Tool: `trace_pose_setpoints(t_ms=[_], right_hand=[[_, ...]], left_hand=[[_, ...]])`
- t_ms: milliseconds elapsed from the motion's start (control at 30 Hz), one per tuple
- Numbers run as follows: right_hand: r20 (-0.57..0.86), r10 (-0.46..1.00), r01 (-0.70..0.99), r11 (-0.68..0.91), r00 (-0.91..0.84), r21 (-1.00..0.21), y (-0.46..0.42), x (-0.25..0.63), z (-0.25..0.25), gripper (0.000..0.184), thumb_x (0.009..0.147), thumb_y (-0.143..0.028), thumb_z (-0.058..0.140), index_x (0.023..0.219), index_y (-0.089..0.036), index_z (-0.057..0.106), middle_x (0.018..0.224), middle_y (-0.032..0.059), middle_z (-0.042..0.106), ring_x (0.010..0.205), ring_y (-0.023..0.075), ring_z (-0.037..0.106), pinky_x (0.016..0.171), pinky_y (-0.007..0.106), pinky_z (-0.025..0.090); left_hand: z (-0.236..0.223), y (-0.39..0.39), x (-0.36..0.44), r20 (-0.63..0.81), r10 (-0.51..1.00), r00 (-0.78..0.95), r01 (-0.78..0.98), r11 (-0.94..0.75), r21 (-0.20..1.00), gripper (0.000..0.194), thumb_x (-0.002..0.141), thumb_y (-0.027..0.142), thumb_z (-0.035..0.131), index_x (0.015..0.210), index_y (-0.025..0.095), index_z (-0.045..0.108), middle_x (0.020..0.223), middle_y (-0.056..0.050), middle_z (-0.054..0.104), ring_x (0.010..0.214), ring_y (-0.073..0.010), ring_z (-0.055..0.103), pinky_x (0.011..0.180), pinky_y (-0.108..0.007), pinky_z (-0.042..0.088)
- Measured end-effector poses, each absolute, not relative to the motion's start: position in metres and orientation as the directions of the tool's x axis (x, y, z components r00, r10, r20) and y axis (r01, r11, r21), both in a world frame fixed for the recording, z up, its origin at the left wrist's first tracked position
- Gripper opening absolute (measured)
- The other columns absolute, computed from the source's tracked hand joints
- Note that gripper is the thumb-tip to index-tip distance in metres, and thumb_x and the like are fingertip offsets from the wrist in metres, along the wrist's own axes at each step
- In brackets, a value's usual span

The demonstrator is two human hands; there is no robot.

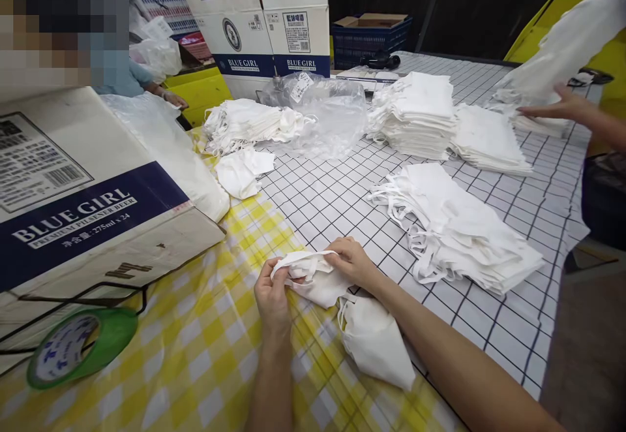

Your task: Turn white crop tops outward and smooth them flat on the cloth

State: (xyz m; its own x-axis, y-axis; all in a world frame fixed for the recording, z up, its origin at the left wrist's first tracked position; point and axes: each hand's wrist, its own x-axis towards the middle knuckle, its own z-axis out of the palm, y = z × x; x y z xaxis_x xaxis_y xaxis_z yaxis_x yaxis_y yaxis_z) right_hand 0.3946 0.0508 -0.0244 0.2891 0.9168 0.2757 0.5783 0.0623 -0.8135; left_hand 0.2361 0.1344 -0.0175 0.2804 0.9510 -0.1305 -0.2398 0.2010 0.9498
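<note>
Both of my hands hold a white drawstring cloth bag (320,286) by its gathered top edge, over the seam between the yellow checked cloth and the white grid cloth. My left hand (274,295) pinches the left end of the edge between thumb and fingers. On the right end, my right hand (355,263) grips the fabric with bent fingers. Just below the right wrist lies another white bag (376,340) with its cords toward my hands. To the right is a spread pile of white bags (454,226), cords facing left.
Stacked white bags (415,115) and a corded heap (252,122) lie farther back, beside clear plastic (332,119). Beer cartons (98,203) (293,27) stand left and behind. Green tape (117,337) is at lower left. Another person's hand (562,106) reaches in at right; someone stands at left.
</note>
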Motion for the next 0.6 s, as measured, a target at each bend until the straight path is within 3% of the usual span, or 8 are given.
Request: trace_pose_setpoints(t_ms=[167, 267, 400, 600], right_hand=[[0.246, 0.91, 0.465, 0.068, 0.334, -0.882, 0.051, 0.398, -0.024, 0.025, 0.089, -0.029, 0.046, 0.072, -0.019, 0.062, 0.068, -0.0013, 0.06, 0.066, 0.0127, 0.052, 0.07, 0.028, 0.037], [0.26, 0.922, 0.41, 0.127, 0.288, -0.903, 0.049, 0.398, -0.02, 0.016, 0.087, -0.029, 0.052, 0.086, -0.021, 0.066, 0.08, 0.0002, 0.065, 0.075, 0.0142, 0.057, 0.074, 0.028, 0.04], [0.308, 0.928, 0.406, 0.204, 0.21, -0.891, 0.047, 0.395, -0.013, 0.022, 0.083, -0.035, 0.059, 0.101, -0.024, 0.067, 0.097, 0.0035, 0.065, 0.091, 0.0172, 0.057, 0.085, 0.032, 0.042], [0.347, 0.934, 0.528, 0.256, 0.081, -0.81, 0.045, 0.387, -0.013, 0.022, 0.078, -0.04, 0.065, 0.098, -0.032, 0.07, 0.118, 0.0023, 0.055, 0.109, 0.02, 0.048, 0.098, 0.04, 0.035]], left_hand=[[-0.013, 0.135, 0.238, -0.163, 0.946, 0.279, -0.334, 0.255, 0.907, 0.022, 0.066, 0.027, 0.068, 0.084, 0.017, 0.059, 0.067, 0.003, 0.06, 0.053, -0.0087, 0.055, 0.049, -0.019, 0.047], [-0.013, 0.136, 0.238, -0.162, 0.944, 0.288, -0.381, 0.268, 0.885, 0.019, 0.067, 0.026, 0.067, 0.083, 0.017, 0.06, 0.07, 0.003, 0.061, 0.057, -0.0095, 0.057, 0.055, -0.022, 0.05], [-0.017, 0.138, 0.236, -0.181, 0.938, 0.295, -0.47, 0.308, 0.827, 0.016, 0.069, 0.022, 0.066, 0.083, 0.017, 0.061, 0.076, 0.002, 0.063, 0.064, -0.0108, 0.06, 0.061, -0.024, 0.052], [-0.022, 0.144, 0.231, -0.284, 0.909, 0.303, -0.535, 0.409, 0.739, 0.009, 0.074, 0.023, 0.06, 0.078, 0.016, 0.062, 0.078, -0.001, 0.067, 0.067, -0.0104, 0.061, 0.063, -0.023, 0.05]])
